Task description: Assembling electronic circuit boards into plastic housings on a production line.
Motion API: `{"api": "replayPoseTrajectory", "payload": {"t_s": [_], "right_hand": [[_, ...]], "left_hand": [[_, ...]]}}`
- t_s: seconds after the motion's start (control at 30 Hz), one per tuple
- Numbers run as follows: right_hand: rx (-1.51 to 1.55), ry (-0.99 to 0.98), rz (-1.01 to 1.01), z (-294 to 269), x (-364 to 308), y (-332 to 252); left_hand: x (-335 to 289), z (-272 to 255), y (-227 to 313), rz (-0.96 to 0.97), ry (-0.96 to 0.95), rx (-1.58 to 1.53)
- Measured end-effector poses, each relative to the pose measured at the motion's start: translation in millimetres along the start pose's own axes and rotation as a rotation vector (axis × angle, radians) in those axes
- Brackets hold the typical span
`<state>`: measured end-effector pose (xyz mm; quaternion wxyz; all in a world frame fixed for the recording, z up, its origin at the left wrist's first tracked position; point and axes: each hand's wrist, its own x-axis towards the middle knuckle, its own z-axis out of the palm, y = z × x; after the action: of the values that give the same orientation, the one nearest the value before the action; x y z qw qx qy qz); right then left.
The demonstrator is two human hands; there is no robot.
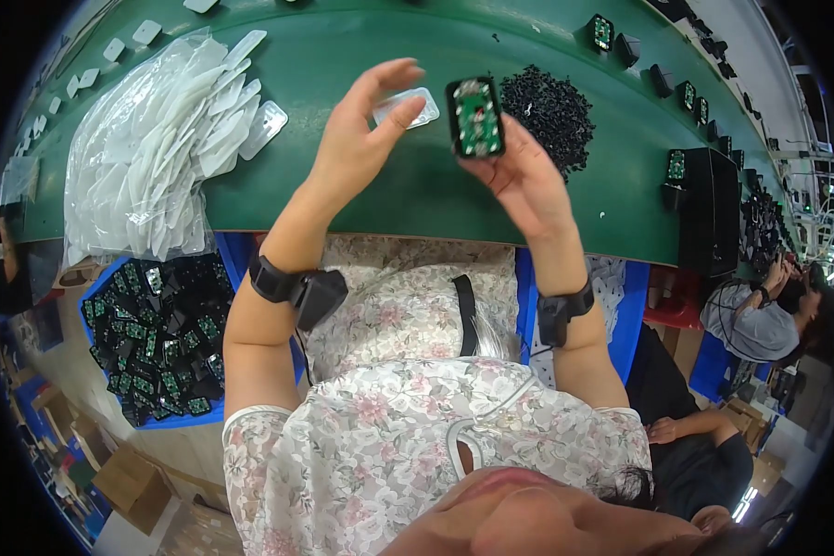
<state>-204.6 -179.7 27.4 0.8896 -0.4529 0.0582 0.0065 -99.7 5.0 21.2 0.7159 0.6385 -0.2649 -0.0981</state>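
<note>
My right hand (528, 181) grips a small black housing with a green circuit board (478, 119) inside, its board side facing up. The fingers hold it by its lower right edge, above the green table. To its left, my left hand (357, 130) is open, with thumb and fingers spread apart. A white translucent plastic cover (423, 110) shows behind the left thumb; I cannot tell whether the hand touches it. Just right of the held housing lies a pile of small black parts (551, 116).
A clear bag of white covers (157, 157) lies at the left of the green table (408, 199). Below it stands a blue bin (120, 403) full of black housings with boards. More housings (602, 34) and a black box (709, 213) stand at the right. Other people sit at the right.
</note>
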Motion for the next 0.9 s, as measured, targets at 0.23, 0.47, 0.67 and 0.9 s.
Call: {"api": "replayPoseTrajectory", "payload": {"t_s": [0.23,0.47,0.67,0.9], "right_hand": [[-0.212,0.057,-0.031,-9,31,-20],[-0.808,0.032,-0.174,10,49,-9],[-1.674,-0.154,-0.678,33,53,1],[-1.812,-0.214,-0.762,35,53,4]], "left_hand": [[-1,-27,-27,0.365,-0.119,1.107],[-12,-41,-20,0.17,-0.134,0.511],[-17,-47,-20,0.168,-0.16,0.464],[-19,-51,-22,0.312,-0.225,0.734]]}}
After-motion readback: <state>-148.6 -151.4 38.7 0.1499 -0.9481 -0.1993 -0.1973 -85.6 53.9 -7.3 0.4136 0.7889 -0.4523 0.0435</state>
